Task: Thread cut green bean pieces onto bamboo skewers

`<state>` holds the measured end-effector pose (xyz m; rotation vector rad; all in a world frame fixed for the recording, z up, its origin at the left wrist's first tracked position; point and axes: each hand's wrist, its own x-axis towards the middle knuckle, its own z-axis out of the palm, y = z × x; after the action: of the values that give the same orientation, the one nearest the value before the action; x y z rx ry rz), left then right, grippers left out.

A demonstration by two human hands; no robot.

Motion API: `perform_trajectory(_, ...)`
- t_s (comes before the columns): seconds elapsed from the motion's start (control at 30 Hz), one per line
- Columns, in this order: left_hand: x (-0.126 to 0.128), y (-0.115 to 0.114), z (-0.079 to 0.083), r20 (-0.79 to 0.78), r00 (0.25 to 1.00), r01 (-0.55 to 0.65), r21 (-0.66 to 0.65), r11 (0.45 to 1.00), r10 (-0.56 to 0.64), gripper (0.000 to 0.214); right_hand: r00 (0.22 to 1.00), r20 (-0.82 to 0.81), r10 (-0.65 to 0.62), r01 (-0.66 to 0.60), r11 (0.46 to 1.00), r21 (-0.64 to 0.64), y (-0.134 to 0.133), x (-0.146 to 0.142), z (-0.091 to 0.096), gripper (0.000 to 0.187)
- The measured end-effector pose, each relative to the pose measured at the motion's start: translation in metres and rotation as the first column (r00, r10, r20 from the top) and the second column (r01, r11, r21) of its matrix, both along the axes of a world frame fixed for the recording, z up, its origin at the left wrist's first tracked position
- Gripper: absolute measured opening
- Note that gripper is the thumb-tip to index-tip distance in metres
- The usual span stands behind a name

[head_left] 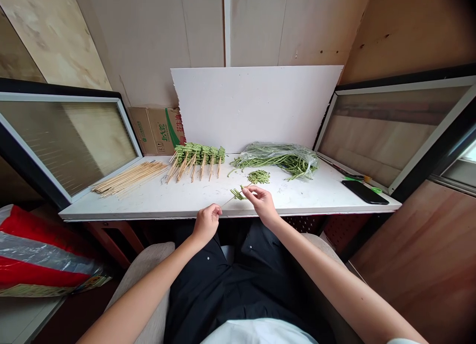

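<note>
My left hand (207, 221) is closed in a pinch on the near end of a thin bamboo skewer (227, 200) at the front edge of the white table (174, 198). My right hand (262, 201) is closed on small green bean pieces (238, 193) at the skewer's far end. A small heap of cut bean pieces (259, 176) lies just beyond my right hand. Finished bean skewers (197, 158) are stacked behind it to the left. A clear plastic bag of long green beans (279, 159) lies at the back right.
A pile of bare bamboo skewers (130, 178) lies at the table's left. A black phone (365, 192) rests near the right edge. A cardboard box (158, 130) and a white board (253, 106) stand against the wall. Framed panels flank the table.
</note>
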<state>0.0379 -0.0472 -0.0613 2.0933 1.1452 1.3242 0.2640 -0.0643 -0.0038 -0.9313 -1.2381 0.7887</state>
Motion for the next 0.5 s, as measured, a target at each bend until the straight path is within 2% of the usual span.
perform_trajectory(0.2, 0.0023, -0.0030, -0.0015, -0.006, 1.000, -0.007, -0.001, 1.000, 0.007, 0.025, 1.000, -0.008, -0.003, 0.003, 0.999, -0.032, 0.0019, -0.0046, -0.0076, 0.038)
perform_trajectory(0.5, 0.0049, -0.0056, 0.0060, -0.009, 1.000, 0.011, -0.002, 1.000, -0.011, 0.025, 1.000, -0.005, -0.024, 0.023, 0.996, -0.084, -0.0007, -0.0032, -0.0047, 0.044)
